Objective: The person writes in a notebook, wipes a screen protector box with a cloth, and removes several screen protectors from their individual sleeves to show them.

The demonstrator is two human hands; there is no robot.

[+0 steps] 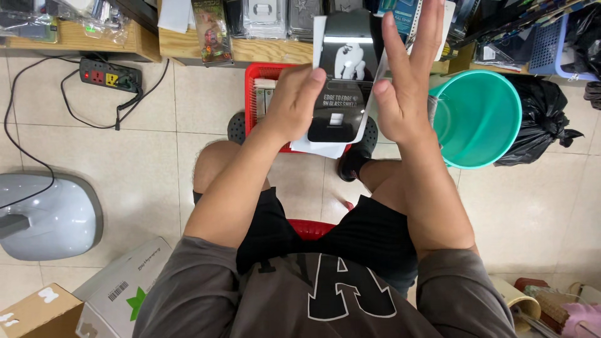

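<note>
A flat black and white packet [341, 94] is held up in front of the body, above a red basket [258, 78] on the tiled floor [156, 144]. The packet is held in the grip of the left hand [294, 100]: the thumb is pressed on its front and the other fingers are hidden behind it. The right hand [404, 81] is kept flat and open, with its fingers straight and pointing away. Its palm is laid against the right edge of the packet, and nothing is gripped by it. More white sheets are seen just under the packet, over the basket.

A green bucket [479, 119] is seen on the floor, just beside the right hand. A black rubbish bag [541, 119] is lying next to the bucket. A black power strip [109, 76] with its cord is seen on the floor to the left. A grey rounded machine [50, 216] is seen at the left edge. Cardboard boxes [94, 300] are stacked near the left elbow. Wooden shelves [188, 47] with small packets are seen at the top.
</note>
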